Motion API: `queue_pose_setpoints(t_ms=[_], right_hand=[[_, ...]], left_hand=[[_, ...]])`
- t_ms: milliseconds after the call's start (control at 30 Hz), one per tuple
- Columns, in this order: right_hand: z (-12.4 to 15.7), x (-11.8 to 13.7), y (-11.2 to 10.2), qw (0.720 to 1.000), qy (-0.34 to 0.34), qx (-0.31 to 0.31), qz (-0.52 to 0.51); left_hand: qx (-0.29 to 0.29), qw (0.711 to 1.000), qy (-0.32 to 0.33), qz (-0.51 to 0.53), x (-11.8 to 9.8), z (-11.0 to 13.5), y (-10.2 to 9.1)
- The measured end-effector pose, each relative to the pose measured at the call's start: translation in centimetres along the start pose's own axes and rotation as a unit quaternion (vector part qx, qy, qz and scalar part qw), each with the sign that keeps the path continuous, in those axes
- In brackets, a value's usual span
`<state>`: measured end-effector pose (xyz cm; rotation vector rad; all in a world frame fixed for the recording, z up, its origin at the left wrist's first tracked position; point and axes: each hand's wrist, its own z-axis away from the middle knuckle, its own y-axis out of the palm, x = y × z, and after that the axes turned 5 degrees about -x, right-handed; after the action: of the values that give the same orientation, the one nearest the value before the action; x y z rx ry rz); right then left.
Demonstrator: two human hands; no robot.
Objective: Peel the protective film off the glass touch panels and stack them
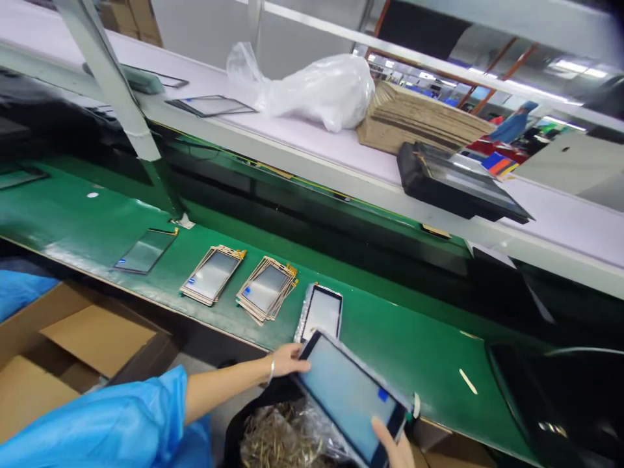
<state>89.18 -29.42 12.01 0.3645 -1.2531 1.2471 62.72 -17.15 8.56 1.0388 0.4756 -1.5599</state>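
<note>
My left hand, with a band at the wrist, grips the upper left corner of a black-bordered touch screen panel. The thumb of my right hand presses on the glass near the lower right end, its fingers partly hidden behind. The panel is tilted above the bench's front edge and bears a blue sticker. Just beyond it, a smaller panel lies on bubble wrap. Two stacks of framed panels, a middle stack and a left stack, lie further left with orange flex tabs.
A single panel lies on the green bench. Below are a cardboard box and a black-rimmed bin of scrap. The upper shelf holds a white plastic bag and stacked cardboard. A slanted post meets the bench.
</note>
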Motion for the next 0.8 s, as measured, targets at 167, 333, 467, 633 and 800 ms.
queue_pose_setpoints(t_ms=[167, 333, 467, 633, 800], right_hand=[[-4.3, 13.2, 6.3, 0.922, -0.317, -0.067, 0.21], [-11.4, 17.5, 11.5, 0.615, -0.639, -0.025, 0.46], [-13.3, 15.2, 13.7, 0.569, -0.651, -0.029, 0.501], [-10.8, 9.4, 15.3, 0.608, -0.599, -0.099, 0.511], [-9.5, 5.1, 17.0, 0.669, -0.514, -0.122, 0.523]], left_hand=[[-0.094, 0.989, 0.11, -0.003, -4.9, -2.0, -3.1], [-0.157, 0.975, 0.154, -0.019, -7.4, 1.2, -16.6], [-0.329, 0.907, 0.215, -0.149, -7.8, 4.2, -33.3], [-0.376, 0.817, 0.272, -0.343, -5.2, 6.8, -45.1], [-0.421, 0.771, 0.263, -0.399, -3.8, 5.4, -45.1]])
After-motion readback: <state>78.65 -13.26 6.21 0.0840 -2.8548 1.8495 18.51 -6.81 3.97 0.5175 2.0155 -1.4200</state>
